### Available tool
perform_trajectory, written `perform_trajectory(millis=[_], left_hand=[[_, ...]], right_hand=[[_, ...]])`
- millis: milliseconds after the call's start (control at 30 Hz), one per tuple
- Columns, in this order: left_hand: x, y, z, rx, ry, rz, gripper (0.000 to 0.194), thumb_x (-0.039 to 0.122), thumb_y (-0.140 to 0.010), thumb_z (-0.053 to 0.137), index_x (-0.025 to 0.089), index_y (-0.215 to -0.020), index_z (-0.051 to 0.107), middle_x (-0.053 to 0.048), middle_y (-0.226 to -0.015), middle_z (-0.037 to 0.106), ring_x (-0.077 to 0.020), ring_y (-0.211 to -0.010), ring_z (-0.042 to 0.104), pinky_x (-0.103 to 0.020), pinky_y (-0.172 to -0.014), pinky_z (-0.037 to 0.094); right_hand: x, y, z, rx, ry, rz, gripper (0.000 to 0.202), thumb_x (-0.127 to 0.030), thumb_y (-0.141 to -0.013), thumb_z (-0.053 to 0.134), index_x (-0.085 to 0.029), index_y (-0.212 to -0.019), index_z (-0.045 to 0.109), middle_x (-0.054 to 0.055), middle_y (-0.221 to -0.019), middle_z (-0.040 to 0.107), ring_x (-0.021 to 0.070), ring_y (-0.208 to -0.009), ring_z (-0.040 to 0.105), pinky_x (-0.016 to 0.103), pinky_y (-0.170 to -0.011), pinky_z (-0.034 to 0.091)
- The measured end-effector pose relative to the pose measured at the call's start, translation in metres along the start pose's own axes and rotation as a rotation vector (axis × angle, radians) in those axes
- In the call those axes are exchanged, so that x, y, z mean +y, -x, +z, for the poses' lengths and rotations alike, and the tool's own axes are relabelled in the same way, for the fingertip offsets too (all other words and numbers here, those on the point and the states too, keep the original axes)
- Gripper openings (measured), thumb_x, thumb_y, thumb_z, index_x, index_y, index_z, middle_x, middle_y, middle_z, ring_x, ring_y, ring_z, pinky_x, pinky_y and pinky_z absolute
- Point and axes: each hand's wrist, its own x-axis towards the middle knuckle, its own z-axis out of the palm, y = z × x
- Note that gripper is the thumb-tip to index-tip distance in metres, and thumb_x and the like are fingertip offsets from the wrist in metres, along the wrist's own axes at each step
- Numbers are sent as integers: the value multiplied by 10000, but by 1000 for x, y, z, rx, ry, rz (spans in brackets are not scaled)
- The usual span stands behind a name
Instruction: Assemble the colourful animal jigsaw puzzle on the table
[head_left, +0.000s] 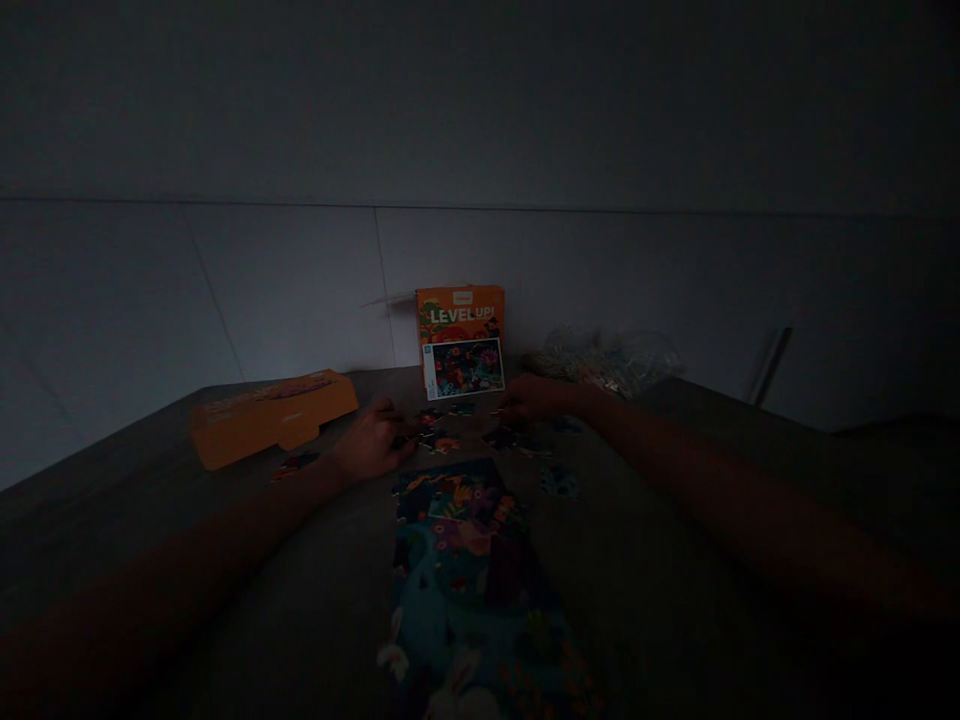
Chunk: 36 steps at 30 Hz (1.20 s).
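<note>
A partly assembled jigsaw puzzle [457, 570] runs from the middle of the table toward me, its colours dim in the low light. Beyond its far edge lie several loose puzzle pieces [440, 441]. My left hand [373, 440] is left of these pieces, fingers bent but apart, the tips at the nearest ones. Across from it, my right hand [531, 397] reaches in from the right. Its fingers close on what looks like a puzzle piece [496, 411] near the table surface. More loose pieces [560, 482] lie right of the assembled part.
An orange puzzle box [461, 300] stands against the wall, with a small reference picture card [465, 369] leaning on it. To the left lies an orange box sleeve [274, 415]. A clear plastic bag [611, 360] holding pieces sits at the back right.
</note>
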Motion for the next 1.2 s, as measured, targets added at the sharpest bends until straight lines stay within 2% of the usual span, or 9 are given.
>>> perform_trajectory(millis=[300,633,833,933,1067,1200], left_hand=[[1,-1,-2,17,70,-15,279,280,-910,504,192,-910,769,-81,-759,685,-222,-775,597,-376,-777,440],[0,0,-2,-21,51,-17,265,267,-924,503,183,-946,754,-77,-758,684,-225,-798,599,-360,-771,439],[-1,0,-1,-17,73,-17,249,257,-924,511,183,-939,749,-70,-784,707,-215,-772,591,-355,-774,444],[-3,1,0,4,84,-47,289,254,-955,470,177,-889,741,-68,-747,707,-217,-759,576,-332,-716,447],[-5,4,1,54,83,-94,333,261,-993,413,179,-1021,734,-76,-796,714,-217,-778,565,-312,-674,452],[-4,5,0,148,48,-119,351,278,-993,419,151,-1112,724,-105,-808,681,-234,-838,567,-321,-687,474]], right_hand=[[-10,4,-6,-37,43,48,275,-281,-898,543,-117,-900,762,77,-805,736,168,-699,633,215,-602,381],[-9,1,-3,-41,66,42,274,-269,-891,541,-111,-932,762,73,-803,740,159,-686,634,213,-596,376],[-7,-2,-1,-40,105,48,286,-278,-896,539,-118,-971,764,81,-890,748,169,-749,649,215,-639,396],[-9,-3,-1,-67,140,55,291,-284,-898,542,-109,-958,767,87,-874,746,172,-740,650,219,-634,395],[-21,-1,1,-125,190,59,295,-314,-888,571,-103,-942,771,103,-874,748,177,-722,654,226,-612,398],[-37,3,5,-122,249,98,385,-372,-909,545,-58,-964,760,176,-919,742,211,-716,670,255,-601,421]])
